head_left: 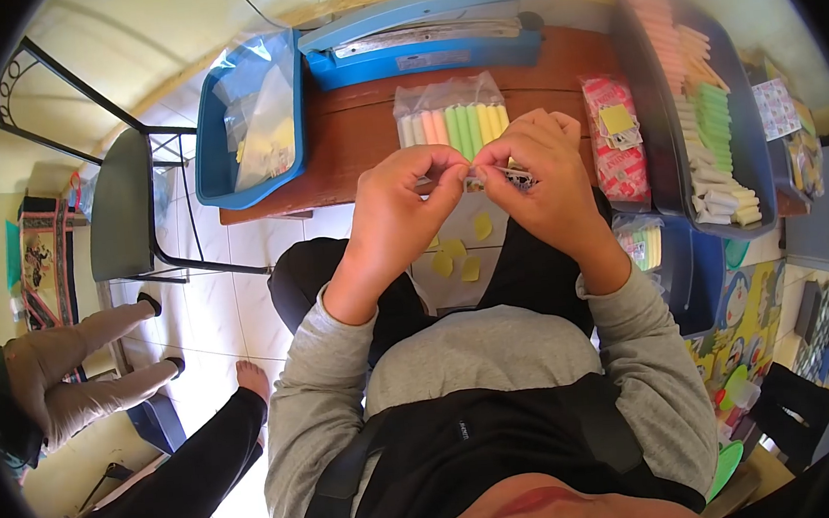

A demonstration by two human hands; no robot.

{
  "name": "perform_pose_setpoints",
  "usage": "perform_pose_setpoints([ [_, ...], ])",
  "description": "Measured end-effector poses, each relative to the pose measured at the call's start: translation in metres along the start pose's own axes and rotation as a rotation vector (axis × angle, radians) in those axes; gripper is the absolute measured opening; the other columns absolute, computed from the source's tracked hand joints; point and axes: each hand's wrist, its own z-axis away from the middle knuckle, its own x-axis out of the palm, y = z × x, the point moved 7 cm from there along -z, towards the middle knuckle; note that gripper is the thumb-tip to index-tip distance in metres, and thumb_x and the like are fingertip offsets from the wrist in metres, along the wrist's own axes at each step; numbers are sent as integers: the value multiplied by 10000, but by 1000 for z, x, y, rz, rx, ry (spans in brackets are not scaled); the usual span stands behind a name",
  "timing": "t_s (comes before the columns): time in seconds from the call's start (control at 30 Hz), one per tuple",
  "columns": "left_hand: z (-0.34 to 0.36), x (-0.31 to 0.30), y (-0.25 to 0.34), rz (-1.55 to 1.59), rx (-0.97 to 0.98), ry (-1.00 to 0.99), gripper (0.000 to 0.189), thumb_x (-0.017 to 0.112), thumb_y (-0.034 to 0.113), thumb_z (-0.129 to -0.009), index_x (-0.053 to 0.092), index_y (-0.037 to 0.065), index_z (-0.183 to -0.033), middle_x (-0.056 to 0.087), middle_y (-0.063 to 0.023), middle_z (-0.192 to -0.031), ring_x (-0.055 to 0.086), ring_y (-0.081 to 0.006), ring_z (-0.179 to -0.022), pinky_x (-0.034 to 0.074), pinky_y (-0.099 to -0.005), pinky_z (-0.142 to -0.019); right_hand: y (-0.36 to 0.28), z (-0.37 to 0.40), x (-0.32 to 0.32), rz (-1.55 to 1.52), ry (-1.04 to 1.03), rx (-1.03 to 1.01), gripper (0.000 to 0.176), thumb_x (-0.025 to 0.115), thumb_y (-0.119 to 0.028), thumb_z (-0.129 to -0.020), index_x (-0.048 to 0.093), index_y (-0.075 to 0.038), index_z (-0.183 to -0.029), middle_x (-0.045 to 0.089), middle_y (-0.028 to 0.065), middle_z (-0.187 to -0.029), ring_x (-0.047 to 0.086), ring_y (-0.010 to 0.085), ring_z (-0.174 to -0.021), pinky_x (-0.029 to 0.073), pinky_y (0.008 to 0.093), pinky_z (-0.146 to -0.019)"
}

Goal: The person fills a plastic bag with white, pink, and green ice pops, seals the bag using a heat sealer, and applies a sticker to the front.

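Over the table's near edge, my left hand (411, 215) is closed, thumb and forefinger pinched on something too small to make out. My right hand (549, 175) meets it fingertip to fingertip. Small printed labels (522, 175), white with dark print, show partly under its curled fingers. Just beyond both hands lies a clear plastic bag (447, 94) holding a row of white, pink, green and yellow sticks (463, 129). Right of the hands, a red and white packet (620, 173) carries a small yellow paper square (617, 119) on top of more printed labels.
A blue heat sealer (422, 49) stands at the table's back. On the left is a blue tray (296, 137) with plastic bags; on the right, a dark tray (654, 143) of coloured sticks. Yellow paper pieces (470, 269) lie below the hands. Another person's legs (99, 332) and a chair (123, 204) are at left.
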Motion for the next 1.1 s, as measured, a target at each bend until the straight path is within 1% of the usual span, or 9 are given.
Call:
perform_pose_setpoints([
  [0.1,1,2,-6,15,-8,20,113,665,50,-895,666,-28,-976,701,-65,-874,657,-82,-784,522,-234,-711,-1,0,2,0,0,-6,86,725,-164,-756,666,-139,-813,573,-17,-744,539,184,-798,306,382,-861],
  [0.2,2,3,-16,82,-101,-41,109,650,51,-909,664,-30,-982,698,-62,-887,649,-85,-803,517,-236,-730,-2,-1,3,4,-10,-2,81,722,-162,-752,665,-138,-806,572,-20,-730,545,182,-795,308,383,-859],
  [0.3,3,5,-23,248,-130,-87,113,634,52,-923,660,-35,-991,696,-56,-897,641,-89,-840,511,-235,-764,-3,-2,1,4,-14,1,84,725,-163,-746,666,-136,-799,573,-22,-720,548,181,-789,310,382,-857],
  [0.4,3,5,-19,235,-137,-117,118,626,51,-931,656,-42,-997,693,-51,-909,633,-91,-864,505,-236,-790,-4,-3,0,10,-39,4,85,725,-115,-739,654,-109,-785,593,6,-765,541,195,-806,318,362,-839],
  [0.6,2,4,-20,166,-134,-129,135,642,69,-931,664,-42,-1004,693,-45,-928,629,-91,-864,499,-232,-792,-4,-1,2,20,-66,10,93,733,-110,-738,668,-117,-805,598,0,-776,545,196,-826,317,367,-846],
  [0.7,3,8,-35,322,-273,-186,156,647,98,-938,673,-35,-1016,694,-41,-937,620,-87,-866,489,-227,-795,-1,2,3,53,9,-59,110,751,-166,-743,697,-169,-839,633,-49,-828,575,167,-878,308,391,-883],
  [0.8,3,11,-47,390,-290,-243,177,646,120,-944,679,-31,-1031,691,-35,-939,613,-84,-870,481,-223,-795,-7,3,1,91,31,-247,146,768,-176,-722,706,-197,-853,661,-85,-941,585,161,-958,315,400,-891],
  [0.9,4,16,-53,458,-332,-266,174,638,114,-947,680,-31,-1035,687,-30,-940,613,-85,-878,483,-227,-807,-11,7,0,202,73,-362,174,781,-172,-696,702,-207,-847,664,-106,-1002,585,158,-998,334,398,-895],
  [1.1,4,18,-56,321,-340,-257,181,625,121,-954,680,-30,-1036,687,-30,-945,610,-84,-891,482,-234,-838,-12,13,8,257,26,-414,220,783,-183,-683,700,-198,-886,658,-84,-1031,584,158,-1006,358,395,-904],
])
